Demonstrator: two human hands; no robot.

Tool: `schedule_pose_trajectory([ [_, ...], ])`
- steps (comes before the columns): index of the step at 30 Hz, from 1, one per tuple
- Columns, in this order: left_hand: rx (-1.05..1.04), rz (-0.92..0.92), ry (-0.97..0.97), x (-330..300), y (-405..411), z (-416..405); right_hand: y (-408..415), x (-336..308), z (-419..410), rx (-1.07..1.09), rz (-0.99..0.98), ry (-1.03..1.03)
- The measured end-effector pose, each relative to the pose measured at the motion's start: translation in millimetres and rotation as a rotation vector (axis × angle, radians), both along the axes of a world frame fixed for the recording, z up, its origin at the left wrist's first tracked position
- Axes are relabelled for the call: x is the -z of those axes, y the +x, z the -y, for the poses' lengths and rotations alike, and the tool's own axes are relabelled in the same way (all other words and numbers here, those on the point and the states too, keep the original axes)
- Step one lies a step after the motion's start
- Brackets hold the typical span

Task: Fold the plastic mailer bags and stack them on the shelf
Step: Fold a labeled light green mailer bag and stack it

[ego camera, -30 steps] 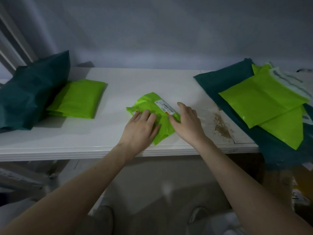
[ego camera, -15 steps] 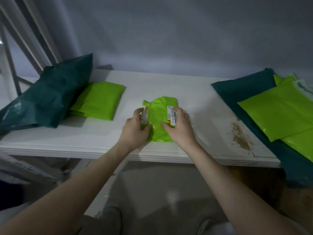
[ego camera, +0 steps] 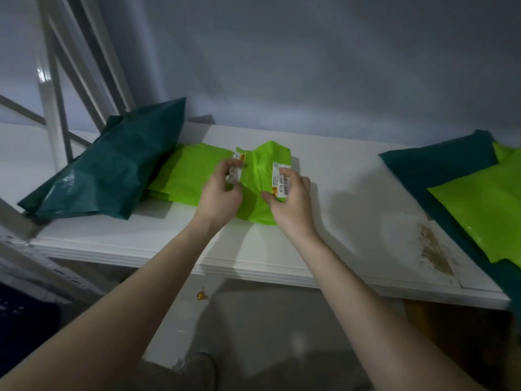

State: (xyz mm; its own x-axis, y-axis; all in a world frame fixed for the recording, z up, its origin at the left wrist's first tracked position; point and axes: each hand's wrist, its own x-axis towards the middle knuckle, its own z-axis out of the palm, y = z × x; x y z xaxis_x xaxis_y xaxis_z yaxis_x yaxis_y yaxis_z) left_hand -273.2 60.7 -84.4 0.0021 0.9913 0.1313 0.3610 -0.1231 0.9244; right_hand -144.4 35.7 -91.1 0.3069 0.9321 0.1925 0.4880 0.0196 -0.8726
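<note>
Green mailer bag [ego camera: 258, 190] pinched by both hands; barcode label [ego camera: 282, 180] reads "872A".

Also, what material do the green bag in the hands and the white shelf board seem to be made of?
Green bag: thin plastic film with a slight sheen; it creases sharply and holds soft folds, and a paper-looking barcode label is stuck on it. Shelf board: probably painted or laminated wood; it is smooth and matte white, with the coating worn off to a brown patch on the right.

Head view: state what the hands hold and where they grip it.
Both hold one folded lime-green mailer bag: left hand at its left folded edge, right hand at its right, fingers over the label.
</note>
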Motion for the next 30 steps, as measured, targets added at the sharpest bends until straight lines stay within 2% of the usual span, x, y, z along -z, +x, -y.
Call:
schedule_pose_trajectory([
  [3, -0.063, -0.046, 0.036, -14.9, -19.8, -14.2, -20.5, -4.5, -15.3, -0.045, -0.091, 0.056],
  [10, -0.246, -0.180, 0.051, -26.1, -60.5, -38.6, -67.3, -1.6, -46.4, -0.122, -0.321, 0.046],
  [16, -0.196, -0.324, 0.115, -19.3, -77.0, -48.8, -83.4, 10.4, -69.4, -0.114, -0.374, -0.013],
  [21, -0.187, -0.564, 0.140, -9.8, -83.2, -54.4, -95.6, 19.9, -75.3, -0.138, -0.394, -0.069],
  [25, -0.204, -0.747, 0.198, -6.9, -82.1, -54.4, -97.6, 21.7, -76.7, -0.146, -0.216, -0.059],
  [27, -0.161, -0.786, 0.263, -6.1, -76.9, -54.4, -95.5, 22.3, -75.5, -0.153, -0.043, -0.067],
  [30, -0.064, -0.815, 0.204, 4.8, -70.8, -52.9, -92.9, 28.4, -72.1, -0.128, 0.262, -0.101],
])
